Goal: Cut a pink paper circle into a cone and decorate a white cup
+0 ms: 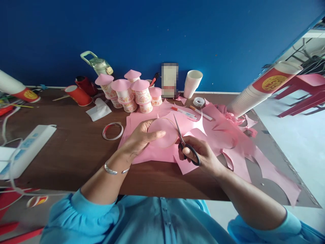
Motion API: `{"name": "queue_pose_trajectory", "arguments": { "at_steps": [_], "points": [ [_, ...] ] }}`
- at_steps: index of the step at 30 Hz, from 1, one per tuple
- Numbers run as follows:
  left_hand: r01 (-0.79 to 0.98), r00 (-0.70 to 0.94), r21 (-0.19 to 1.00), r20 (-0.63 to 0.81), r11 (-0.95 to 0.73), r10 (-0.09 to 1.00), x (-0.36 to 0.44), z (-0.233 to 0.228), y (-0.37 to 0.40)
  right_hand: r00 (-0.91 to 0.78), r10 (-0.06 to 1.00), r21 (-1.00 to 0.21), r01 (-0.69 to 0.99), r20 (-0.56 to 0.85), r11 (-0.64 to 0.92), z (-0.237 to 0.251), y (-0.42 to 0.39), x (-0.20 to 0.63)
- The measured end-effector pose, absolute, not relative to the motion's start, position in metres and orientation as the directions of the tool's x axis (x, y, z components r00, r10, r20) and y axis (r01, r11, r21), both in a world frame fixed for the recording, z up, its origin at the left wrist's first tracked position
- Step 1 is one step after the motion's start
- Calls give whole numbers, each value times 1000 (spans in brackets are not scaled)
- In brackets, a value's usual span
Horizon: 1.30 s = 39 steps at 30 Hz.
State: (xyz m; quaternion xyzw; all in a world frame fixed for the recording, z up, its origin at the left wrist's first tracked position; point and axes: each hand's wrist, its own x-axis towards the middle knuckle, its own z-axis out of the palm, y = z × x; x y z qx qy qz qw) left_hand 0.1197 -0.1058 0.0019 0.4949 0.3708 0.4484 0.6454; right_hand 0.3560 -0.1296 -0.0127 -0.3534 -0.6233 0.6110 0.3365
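Brown table (pixel 76 152): right hand (pixel 203 154) hides scissors' (pixel 186 145) handles.

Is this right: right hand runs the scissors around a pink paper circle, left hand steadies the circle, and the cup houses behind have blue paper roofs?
Not quite. In the head view the cup houses have pink paper roofs, not blue; blue is the wall behind them. The rest holds: the right hand works the scissors at the edge of the pink paper circle, and the left hand steadies it.
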Motion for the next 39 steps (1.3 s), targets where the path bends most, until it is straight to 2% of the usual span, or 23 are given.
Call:
{"name": "queue_pose_trajectory", "arguments": {
  "at_steps": [39],
  "points": [
    [-139, 259, 982, -92, 131, 962, 118, 7, -109, -517, 856, -993, 107, -10, 53, -13, -131, 356]
  ]
}}
